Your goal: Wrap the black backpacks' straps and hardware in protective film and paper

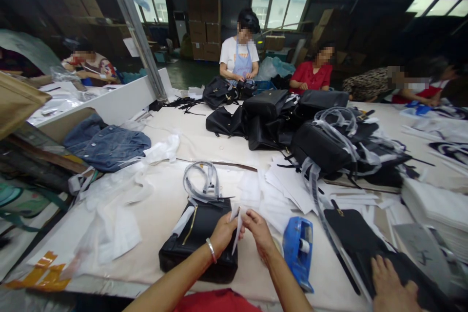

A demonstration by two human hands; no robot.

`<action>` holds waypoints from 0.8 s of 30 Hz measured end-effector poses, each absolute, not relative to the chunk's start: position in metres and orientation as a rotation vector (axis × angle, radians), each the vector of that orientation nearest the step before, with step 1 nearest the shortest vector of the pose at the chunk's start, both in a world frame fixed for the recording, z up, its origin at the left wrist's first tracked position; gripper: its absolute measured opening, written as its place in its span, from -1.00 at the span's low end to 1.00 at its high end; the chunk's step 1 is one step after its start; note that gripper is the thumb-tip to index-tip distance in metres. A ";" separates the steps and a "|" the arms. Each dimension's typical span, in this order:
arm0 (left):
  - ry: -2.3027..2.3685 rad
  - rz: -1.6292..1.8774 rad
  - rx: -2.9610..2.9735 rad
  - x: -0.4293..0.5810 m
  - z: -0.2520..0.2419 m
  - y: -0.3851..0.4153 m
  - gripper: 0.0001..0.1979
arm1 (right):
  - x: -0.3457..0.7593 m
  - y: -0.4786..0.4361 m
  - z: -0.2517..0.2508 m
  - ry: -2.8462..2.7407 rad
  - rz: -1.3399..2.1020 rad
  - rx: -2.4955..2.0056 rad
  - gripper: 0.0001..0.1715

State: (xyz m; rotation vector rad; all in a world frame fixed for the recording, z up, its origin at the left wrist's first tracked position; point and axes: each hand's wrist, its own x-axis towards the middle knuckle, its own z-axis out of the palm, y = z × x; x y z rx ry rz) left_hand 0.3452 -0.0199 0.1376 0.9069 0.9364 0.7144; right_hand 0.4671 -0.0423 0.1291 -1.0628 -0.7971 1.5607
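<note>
A black handbag [197,243] with a gold zipper and plastic-wrapped handles lies on the table right in front of me. Above its right side my left hand [224,233], with a bracelet on the wrist, and my right hand [259,230] meet. Both pinch a small white slip of paper [238,229] between their fingertips. A blue tape dispenser [299,251] stands just right of my right hand.
Loose white paper sheets [288,185] and plastic wrap [120,204] litter the table [161,214]. A pile of black bags [321,141] fills the middle. Another person's hand [389,285] rests on a black bag at lower right. Several workers sit along the far side. Denim [106,144] lies left.
</note>
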 end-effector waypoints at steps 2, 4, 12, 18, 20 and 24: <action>0.975 0.716 0.956 0.345 0.137 -0.020 -0.59 | 0.467 -0.039 0.126 -0.829 1.509 -1.099 -0.71; 0.977 0.705 0.981 0.344 0.139 -0.021 -0.58 | 0.468 -0.037 0.123 -0.851 1.459 -1.138 -0.71; 0.961 0.839 0.908 0.348 0.140 -0.031 -0.56 | 0.459 -0.041 0.117 -0.868 1.223 -1.366 -0.68; 1.101 0.877 1.035 0.354 0.131 -0.030 -0.55 | 0.470 -0.042 0.135 -1.098 1.024 -1.467 -0.71; 1.102 0.871 1.076 0.354 0.130 -0.029 -0.56 | 0.475 -0.042 0.139 -1.093 0.968 -1.491 -0.73; 1.063 0.874 1.031 0.355 0.128 -0.028 -0.60 | 0.476 -0.044 0.134 -0.975 1.054 -1.451 -0.70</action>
